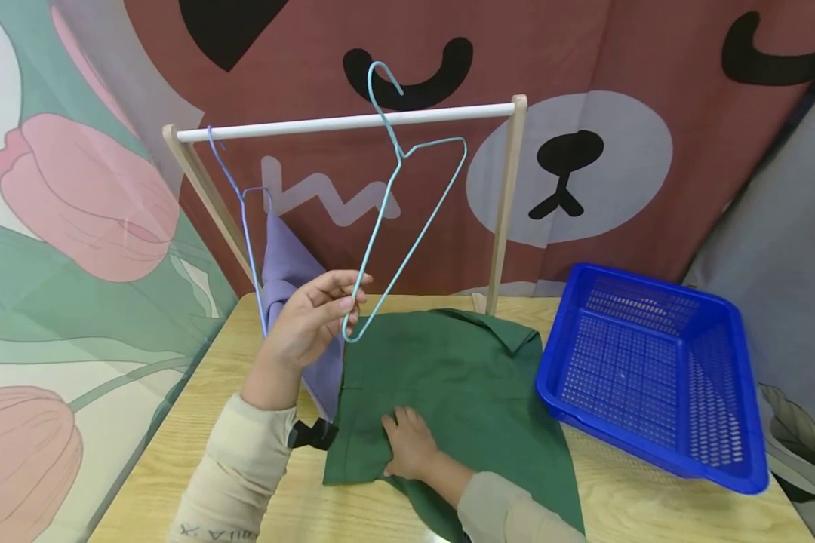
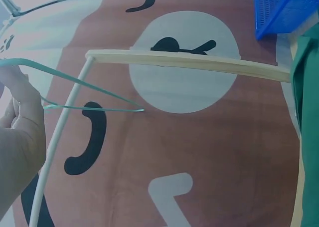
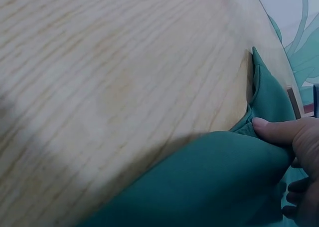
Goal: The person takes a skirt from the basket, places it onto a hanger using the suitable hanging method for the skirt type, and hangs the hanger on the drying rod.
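My left hand (image 1: 312, 320) holds a light teal wire hanger (image 1: 416, 240) by one lower corner, between thumb and fingers. The hanger stands upright, its hook overlapping the rack's white bar in the head view. In the left wrist view, the hand (image 2: 22, 132) and part of the hanger (image 2: 79, 81) show at the left. A green garment (image 1: 462, 385) lies spread on the table. My right hand (image 1: 410, 446) is at its near left edge. In the right wrist view, the thumb lies on the garment's edge (image 3: 209, 172), with cloth between it and the curled fingers.
A rack with a white bar (image 1: 278, 128) and wooden posts stands at the back of the wooden table (image 1: 197, 445). On its left end hangs a purple garment (image 1: 288, 260) on a blue-purple hanger (image 1: 246, 226). A blue plastic basket (image 1: 652, 452) sits at the right.
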A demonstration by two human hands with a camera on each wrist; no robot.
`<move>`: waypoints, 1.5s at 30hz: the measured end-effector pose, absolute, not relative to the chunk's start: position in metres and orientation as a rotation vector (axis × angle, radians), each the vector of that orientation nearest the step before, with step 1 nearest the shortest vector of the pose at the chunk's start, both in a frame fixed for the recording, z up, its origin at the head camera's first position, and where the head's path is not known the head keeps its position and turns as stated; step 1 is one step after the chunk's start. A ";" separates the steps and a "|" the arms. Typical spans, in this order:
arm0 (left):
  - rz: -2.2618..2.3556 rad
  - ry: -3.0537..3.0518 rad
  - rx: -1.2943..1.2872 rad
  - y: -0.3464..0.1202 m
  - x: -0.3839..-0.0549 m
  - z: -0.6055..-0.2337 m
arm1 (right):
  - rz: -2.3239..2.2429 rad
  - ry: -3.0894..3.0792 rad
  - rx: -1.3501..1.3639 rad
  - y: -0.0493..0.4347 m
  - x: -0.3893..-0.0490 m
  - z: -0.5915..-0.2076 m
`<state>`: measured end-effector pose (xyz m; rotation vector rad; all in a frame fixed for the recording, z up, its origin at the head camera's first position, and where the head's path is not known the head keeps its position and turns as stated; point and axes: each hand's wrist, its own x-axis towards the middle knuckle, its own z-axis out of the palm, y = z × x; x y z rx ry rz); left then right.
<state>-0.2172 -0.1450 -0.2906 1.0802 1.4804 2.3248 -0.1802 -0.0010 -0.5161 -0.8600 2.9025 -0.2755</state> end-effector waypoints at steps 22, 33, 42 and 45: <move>2.264 1.652 1.046 -0.180 -0.176 -0.349 | -0.323 2.910 -0.791 0.005 -0.191 -0.517; 2.267 1.639 0.964 -0.191 -0.153 -0.392 | -0.307 2.989 -0.857 0.011 -0.197 -0.520; 2.247 1.736 0.766 -0.200 -0.142 -0.427 | -0.275 2.989 -0.814 0.009 -0.203 -0.523; 2.237 1.768 0.658 -0.202 -0.139 -0.436 | -0.244 2.988 -0.809 0.007 -0.204 -0.523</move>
